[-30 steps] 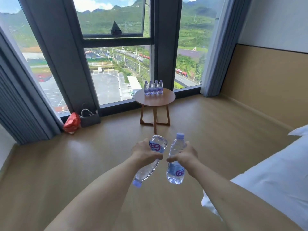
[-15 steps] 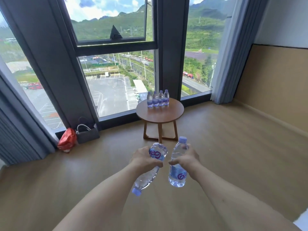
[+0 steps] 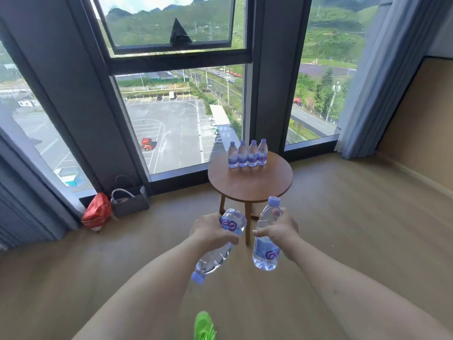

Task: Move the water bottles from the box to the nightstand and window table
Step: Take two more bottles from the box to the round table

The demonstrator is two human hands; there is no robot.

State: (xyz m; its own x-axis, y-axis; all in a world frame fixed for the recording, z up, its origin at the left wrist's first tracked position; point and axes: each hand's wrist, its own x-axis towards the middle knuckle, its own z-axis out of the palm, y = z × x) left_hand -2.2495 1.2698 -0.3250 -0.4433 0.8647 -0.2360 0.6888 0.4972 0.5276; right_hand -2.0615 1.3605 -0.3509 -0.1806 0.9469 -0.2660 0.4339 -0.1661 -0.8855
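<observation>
Two water bottles carried in the air above the wood floor (image 3: 343, 241), short of the round window table (image 3: 250, 185): inverted bottle (image 3: 220, 251), cap down, gripped around its middle by the left hand (image 3: 210, 231); upright bottle (image 3: 266, 239) gripped by the right hand (image 3: 279, 231). Hands close together, not touching. Four more bottles (image 3: 247, 154) standing in a row at the table's far edge. Beside the window, a red bag (image 3: 96, 212) and a grey bag (image 3: 130, 202).

Clear bottles (image 3: 247, 154) with lilac caps and purple-lettered blue labels stand at the brown wooden counter's (image 3: 250, 185) far edge. Red bag (image 3: 96, 212), grey bag (image 3: 130, 204), green shoe (image 3: 204, 326), tan floor (image 3: 343, 229).
</observation>
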